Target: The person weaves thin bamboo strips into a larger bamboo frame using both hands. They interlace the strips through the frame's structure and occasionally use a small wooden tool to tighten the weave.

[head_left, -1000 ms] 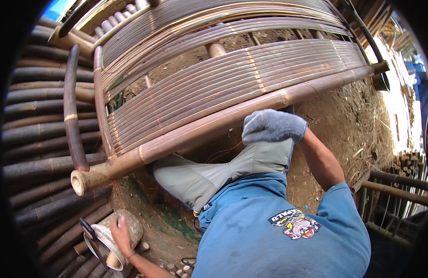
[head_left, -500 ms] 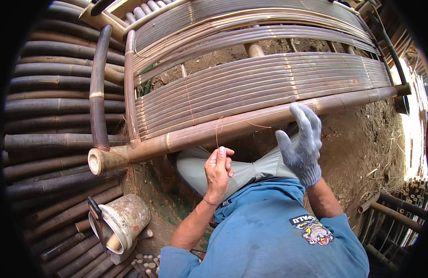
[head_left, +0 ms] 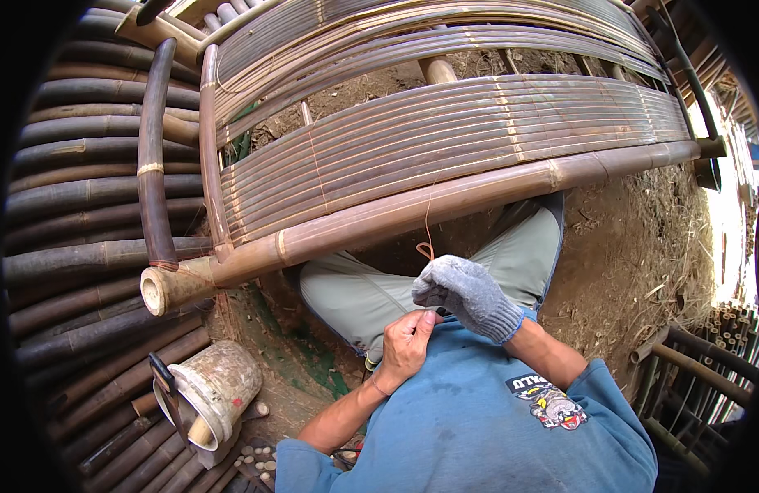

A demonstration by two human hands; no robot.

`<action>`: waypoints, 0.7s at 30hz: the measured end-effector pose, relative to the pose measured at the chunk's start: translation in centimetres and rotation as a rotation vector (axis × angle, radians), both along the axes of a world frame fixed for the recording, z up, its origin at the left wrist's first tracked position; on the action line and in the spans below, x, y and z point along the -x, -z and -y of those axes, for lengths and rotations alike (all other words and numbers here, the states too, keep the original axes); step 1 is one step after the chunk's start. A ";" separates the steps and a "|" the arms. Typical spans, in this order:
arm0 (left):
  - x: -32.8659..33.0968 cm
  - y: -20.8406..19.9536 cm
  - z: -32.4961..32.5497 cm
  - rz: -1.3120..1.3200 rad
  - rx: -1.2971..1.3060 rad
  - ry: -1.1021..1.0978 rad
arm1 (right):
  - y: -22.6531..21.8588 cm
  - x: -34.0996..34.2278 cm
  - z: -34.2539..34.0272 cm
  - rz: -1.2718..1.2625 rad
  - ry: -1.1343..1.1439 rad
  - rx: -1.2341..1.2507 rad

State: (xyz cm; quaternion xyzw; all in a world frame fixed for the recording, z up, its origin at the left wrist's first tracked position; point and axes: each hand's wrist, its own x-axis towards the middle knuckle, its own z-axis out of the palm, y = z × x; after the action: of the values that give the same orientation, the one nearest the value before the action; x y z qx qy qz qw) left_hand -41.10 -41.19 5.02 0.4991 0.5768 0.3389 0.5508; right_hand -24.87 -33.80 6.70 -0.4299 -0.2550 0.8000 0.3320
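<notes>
A thin reddish-brown cord [head_left: 427,220] hangs from the strip panel over the front bamboo pole [head_left: 379,220] and makes a small loop just above my right hand [head_left: 468,296]. That hand wears a grey knitted glove and is closed round the cord. Below it and to the left, my bare left hand [head_left: 406,345] pinches with thumb and fingers at the cord's lower part, close to the glove; little of the cord shows there. Both hands are in front of my shirt. The bamboo panel [head_left: 445,135] of dark, narrow strips lies beyond the pole.
Dark bamboo poles [head_left: 92,197] lie in rows at the left. A stained white bucket [head_left: 223,382] lies tilted at the lower left, with a dark-handled blade [head_left: 167,386] in it. Cut bamboo [head_left: 700,361] is stacked at the right. Dirt floor [head_left: 618,246] shows beside the frame.
The gloved hand, spread apart before, has come down and left and closed on the cord. My left hand has moved down and slightly right, toward my body. The cord is drawn nearer.
</notes>
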 end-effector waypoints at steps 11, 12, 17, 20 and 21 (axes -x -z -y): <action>2.9 0.4 1.7 0.018 -0.004 0.284 | 0.1 -0.6 -2.5 -0.199 0.419 0.130; 3.2 0.5 1.6 -0.004 -0.018 0.337 | 0.0 -0.4 -2.3 -0.160 0.437 0.122; 3.8 0.6 -3.1 0.517 0.099 0.059 | -0.6 0.2 -0.8 0.177 0.205 -0.119; 2.5 -0.8 -7.9 0.621 0.043 0.037 | -1.0 0.5 0.2 0.262 0.051 -0.279; 1.8 -1.2 -8.9 0.724 0.057 0.004 | -0.9 0.5 0.5 0.306 0.005 -0.377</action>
State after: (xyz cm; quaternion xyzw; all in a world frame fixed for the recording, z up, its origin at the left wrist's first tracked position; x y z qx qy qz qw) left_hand -42.88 -32.26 6.17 0.3324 0.3527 0.4764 0.7336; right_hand -25.35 -34.32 7.55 -0.4769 -0.4461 0.6629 0.3661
